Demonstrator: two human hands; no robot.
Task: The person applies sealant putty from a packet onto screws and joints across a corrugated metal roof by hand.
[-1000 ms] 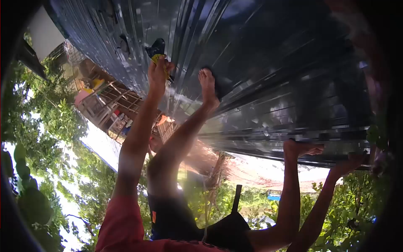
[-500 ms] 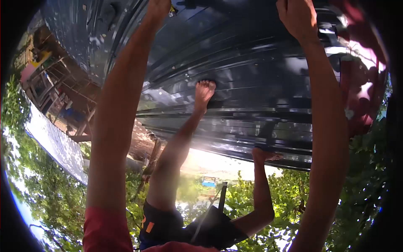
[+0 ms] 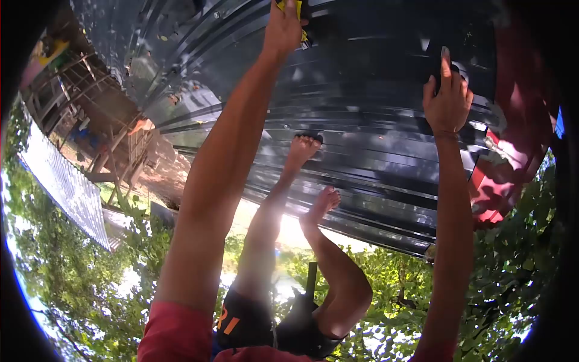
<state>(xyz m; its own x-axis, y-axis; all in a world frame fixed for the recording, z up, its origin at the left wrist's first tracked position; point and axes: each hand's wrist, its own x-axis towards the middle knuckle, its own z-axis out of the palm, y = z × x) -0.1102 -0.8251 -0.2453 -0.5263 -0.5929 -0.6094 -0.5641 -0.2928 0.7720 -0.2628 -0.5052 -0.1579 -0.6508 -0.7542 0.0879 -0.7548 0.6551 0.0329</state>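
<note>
My left hand (image 3: 283, 30) is at the top of the view, its fingers closed round a small yellow-and-black tool (image 3: 290, 7). The frame edge cuts off part of the tool, so its kind is unclear. My right hand (image 3: 447, 102) lies at the upper right over the dark metal roofing sheet (image 3: 374, 78). Its index finger stretches forward, the thumb stands apart, and the other fingers are partly bent. Nothing shows in it. Whether it presses on the sheet I cannot tell. One bare foot (image 3: 305, 145) rests on the sheet's ribs, and the other foot (image 3: 327, 200) appears near its lower edge.
A red roof panel (image 3: 518, 120) borders the dark sheet on the right. At left lie a wooden frame structure (image 3: 102, 139) and a pale corrugated sheet (image 3: 66, 181) lower down. Trees (image 3: 386, 271) fill the bottom. A dark upright bar (image 3: 311, 277) stands by my waist.
My left hand has moved right with the yellow-and-black tool. My right hand has come lower into view, index finger stretched. One foot has shifted left. The whole view has tilted.
</note>
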